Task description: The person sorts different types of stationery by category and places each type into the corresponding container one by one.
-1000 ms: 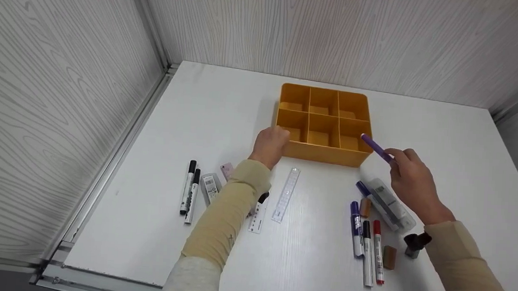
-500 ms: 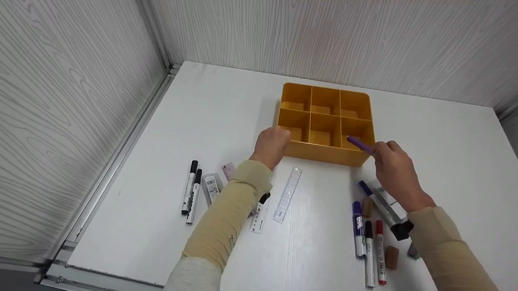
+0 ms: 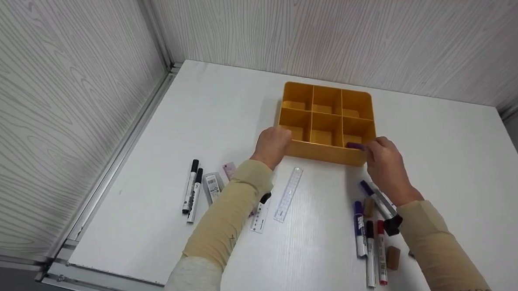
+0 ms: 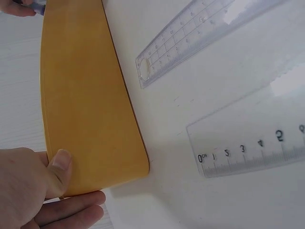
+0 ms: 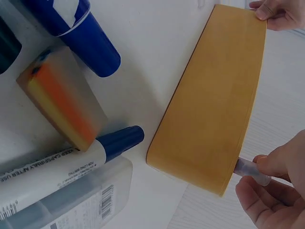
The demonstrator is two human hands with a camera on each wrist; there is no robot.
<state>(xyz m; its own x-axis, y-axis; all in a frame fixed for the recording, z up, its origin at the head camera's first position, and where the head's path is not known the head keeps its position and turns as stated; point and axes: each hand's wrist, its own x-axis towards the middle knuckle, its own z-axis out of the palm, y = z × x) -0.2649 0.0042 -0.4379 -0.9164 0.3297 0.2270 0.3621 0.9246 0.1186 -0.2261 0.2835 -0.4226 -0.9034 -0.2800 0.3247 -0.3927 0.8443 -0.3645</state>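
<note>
An orange six-compartment organizer box stands toward the back of the white table. My left hand grips its near left corner; the left wrist view shows the thumb against the front wall and other fingers round the side. At the near right corner, my right hand pinches a purple marker by one end. The marker's other end dips into the near right compartment, partly hidden by the wall. In the right wrist view, thumb and fingers hold the marker's pale end beside the box rim.
Below my right hand lie several markers, two brown-sided blocks and a clear case. Clear rulers lie before the box. Two black-capped markers and a grey case are at left, partly behind my sleeve.
My right hand has moved left and toward the box, bringing the purple marker from above the rim down into the near right compartment. The left hand keeps its grip on the corner.
</note>
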